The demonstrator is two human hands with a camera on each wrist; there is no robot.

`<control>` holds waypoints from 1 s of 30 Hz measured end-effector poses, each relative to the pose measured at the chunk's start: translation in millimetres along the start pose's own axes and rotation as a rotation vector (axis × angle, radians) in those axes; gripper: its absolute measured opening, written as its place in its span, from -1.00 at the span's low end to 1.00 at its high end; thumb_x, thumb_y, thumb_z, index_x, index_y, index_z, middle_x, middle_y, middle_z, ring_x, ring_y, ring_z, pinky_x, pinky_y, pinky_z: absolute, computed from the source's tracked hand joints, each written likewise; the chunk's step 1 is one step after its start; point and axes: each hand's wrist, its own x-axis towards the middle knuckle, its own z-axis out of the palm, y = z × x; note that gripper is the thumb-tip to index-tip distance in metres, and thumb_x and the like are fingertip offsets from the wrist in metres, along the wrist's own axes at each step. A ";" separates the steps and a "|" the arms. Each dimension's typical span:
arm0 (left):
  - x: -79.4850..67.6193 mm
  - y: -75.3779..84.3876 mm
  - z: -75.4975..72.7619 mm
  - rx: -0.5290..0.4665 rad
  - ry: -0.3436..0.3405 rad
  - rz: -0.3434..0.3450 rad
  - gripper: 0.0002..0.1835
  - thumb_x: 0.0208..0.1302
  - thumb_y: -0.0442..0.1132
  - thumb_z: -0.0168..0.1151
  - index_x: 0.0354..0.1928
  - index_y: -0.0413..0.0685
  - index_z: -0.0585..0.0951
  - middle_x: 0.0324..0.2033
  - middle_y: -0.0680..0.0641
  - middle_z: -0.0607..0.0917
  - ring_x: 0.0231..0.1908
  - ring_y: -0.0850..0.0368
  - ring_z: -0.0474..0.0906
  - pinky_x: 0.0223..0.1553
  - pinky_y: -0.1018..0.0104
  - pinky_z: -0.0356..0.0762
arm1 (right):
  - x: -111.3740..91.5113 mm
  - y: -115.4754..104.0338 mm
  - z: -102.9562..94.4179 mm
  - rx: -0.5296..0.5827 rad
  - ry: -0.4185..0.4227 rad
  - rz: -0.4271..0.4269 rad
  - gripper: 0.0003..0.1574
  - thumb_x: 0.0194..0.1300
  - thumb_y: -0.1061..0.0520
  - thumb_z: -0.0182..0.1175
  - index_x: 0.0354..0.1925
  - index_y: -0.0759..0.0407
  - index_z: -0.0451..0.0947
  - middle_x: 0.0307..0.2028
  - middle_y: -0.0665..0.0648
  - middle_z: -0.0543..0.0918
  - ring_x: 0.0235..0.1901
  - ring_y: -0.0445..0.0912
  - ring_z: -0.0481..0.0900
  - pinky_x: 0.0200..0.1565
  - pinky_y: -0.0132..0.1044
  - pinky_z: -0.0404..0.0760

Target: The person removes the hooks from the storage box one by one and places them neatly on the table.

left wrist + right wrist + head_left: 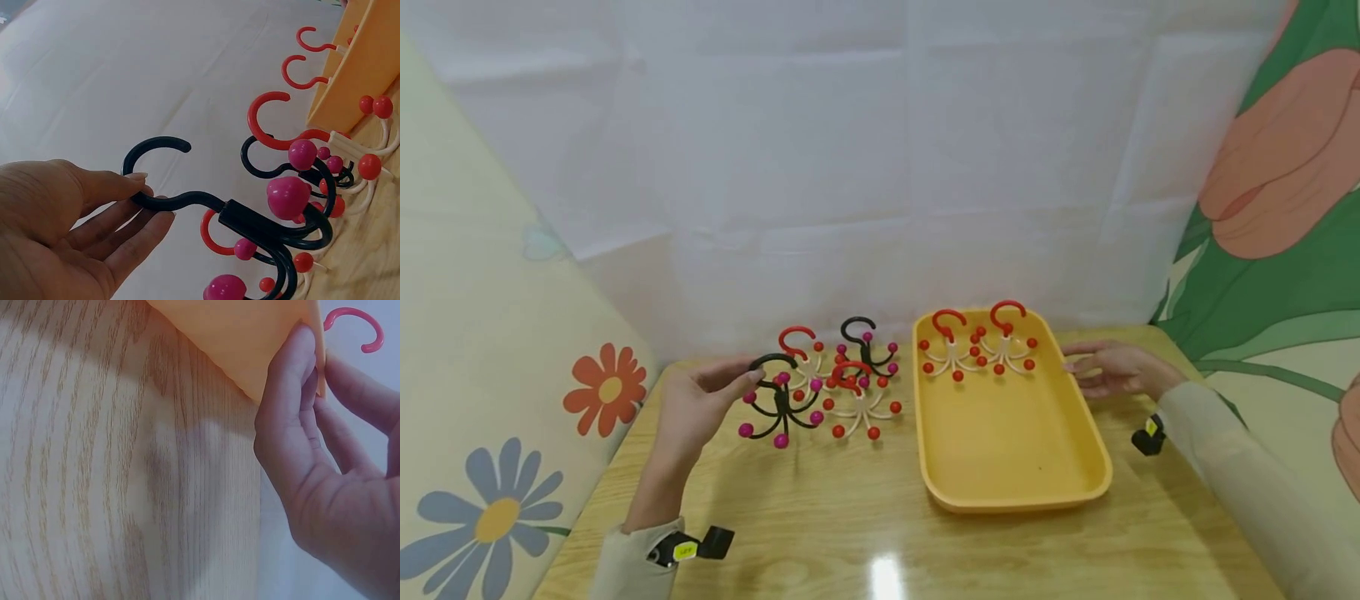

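My left hand (692,408) pinches the curved top of a black multi-arm hook hanger (782,404) between thumb and fingers; magenta balls tip its arms. In the left wrist view, the fingertips sit at the bend of the black hook (178,201). On the far side, my right hand (1116,368) grips the right wall of a yellow tray (1011,433). In the right wrist view, thumb and fingers lie on opposite sides of the tray's edge (244,344). Two white hangers with red hooks, one (952,357) beside the other (1004,350), stand at the tray's back end.
Close behind the held hanger, on the wooden table (820,533), are a second black hanger (865,358) and two white ones with red hooks, one at the front (861,406) and one behind (808,367). A white sheet (790,167) hangs at the back.
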 end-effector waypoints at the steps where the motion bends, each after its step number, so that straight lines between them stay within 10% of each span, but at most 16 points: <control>1: -0.4 -2.1 0.7 0.001 0.001 -0.015 -0.56 0.44 0.03 0.38 0.19 -0.07 0.75 -0.18 0.31 0.83 -0.19 0.42 0.75 -0.08 0.59 0.58 | -0.3 -0.1 0.0 0.001 -0.001 0.001 -0.10 0.58 0.17 0.16 0.66 0.25 -0.04 -0.12 -0.03 0.72 -0.15 -0.16 0.73 -0.06 -0.28 0.79; 19: 2.8 -30.6 20.0 -0.025 0.052 -0.098 -0.58 0.43 0.00 0.40 0.17 -0.11 0.75 -0.12 0.11 0.85 -0.23 0.45 0.74 -0.19 0.55 0.64 | 1.7 1.9 -2.6 -0.017 0.008 -0.004 -0.08 0.58 0.12 0.19 0.67 0.22 -0.03 -0.11 -0.07 0.73 -0.13 -0.17 0.73 -0.03 -0.25 0.80; 30: 4.7 -44.2 26.4 -0.101 0.043 -0.117 -0.56 0.43 -0.05 0.40 0.17 -0.21 0.72 -0.25 0.33 0.80 -0.25 0.45 0.74 -0.14 0.54 0.69 | 0.8 2.7 -1.7 -0.014 0.006 -0.002 -0.10 0.59 0.11 0.17 0.67 0.22 -0.01 -0.11 -0.08 0.72 -0.13 -0.17 0.72 -0.04 -0.26 0.79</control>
